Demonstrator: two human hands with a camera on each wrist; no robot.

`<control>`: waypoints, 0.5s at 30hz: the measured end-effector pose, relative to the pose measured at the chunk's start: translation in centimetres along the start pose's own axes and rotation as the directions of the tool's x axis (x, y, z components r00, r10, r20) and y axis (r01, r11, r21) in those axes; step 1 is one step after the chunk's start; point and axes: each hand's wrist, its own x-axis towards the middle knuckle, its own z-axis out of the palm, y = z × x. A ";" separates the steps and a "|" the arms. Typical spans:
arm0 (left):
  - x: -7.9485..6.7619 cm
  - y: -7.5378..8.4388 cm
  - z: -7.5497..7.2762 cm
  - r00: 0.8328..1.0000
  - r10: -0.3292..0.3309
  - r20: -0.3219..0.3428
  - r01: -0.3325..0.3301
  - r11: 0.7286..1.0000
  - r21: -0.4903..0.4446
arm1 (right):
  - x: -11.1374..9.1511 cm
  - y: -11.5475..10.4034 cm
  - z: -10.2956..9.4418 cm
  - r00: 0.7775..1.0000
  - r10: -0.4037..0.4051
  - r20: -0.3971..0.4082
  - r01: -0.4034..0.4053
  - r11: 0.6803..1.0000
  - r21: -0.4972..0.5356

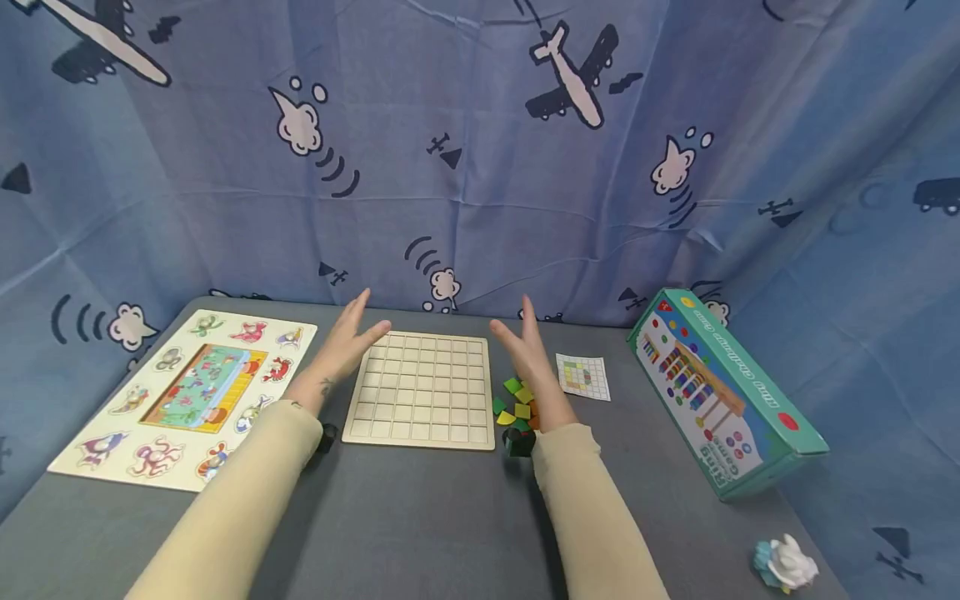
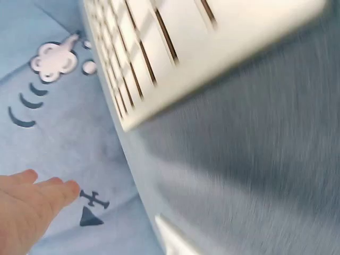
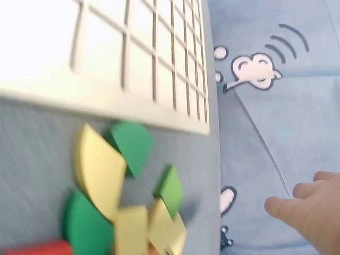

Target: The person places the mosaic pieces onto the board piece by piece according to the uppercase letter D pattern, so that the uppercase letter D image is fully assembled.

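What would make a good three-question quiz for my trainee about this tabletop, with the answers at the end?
1. True or false: the left hand and right hand both hold nothing.
2. Where does the picture puzzle lie relative to the wooden grid board? (a) left (b) right (c) on top
3. Which lies closer to the wooden grid board: the colored pieces or the printed card?

Key: 1. True. 2. (a). 3. The colored pieces.
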 end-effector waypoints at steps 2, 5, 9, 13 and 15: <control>-0.7 0.7 0.1 1.000 0.021 -0.022 -0.024 0.995 -0.099 | -0.9 -0.6 0.2 0.999 -0.030 -0.010 0.031 0.995 0.095; -1.5 1.0 0.3 0.998 0.036 -0.049 -0.048 0.965 -0.256 | -2.3 -1.4 0.5 0.997 -0.067 -0.023 0.070 0.971 0.226; -2.2 -0.5 1.1 0.995 0.039 -0.095 -0.077 0.892 -0.446 | -2.9 -0.4 1.1 0.994 -0.100 -0.037 0.106 0.923 0.370; -3.5 -1.3 1.3 0.989 0.045 -0.141 -0.114 0.840 -0.530 | -3.1 1.5 1.9 0.994 -0.091 -0.057 0.107 0.886 0.451; -4.1 -1.4 1.4 0.988 0.042 -0.149 -0.119 0.824 -0.554 | -3.2 2.6 2.2 0.994 -0.080 -0.074 0.106 0.870 0.481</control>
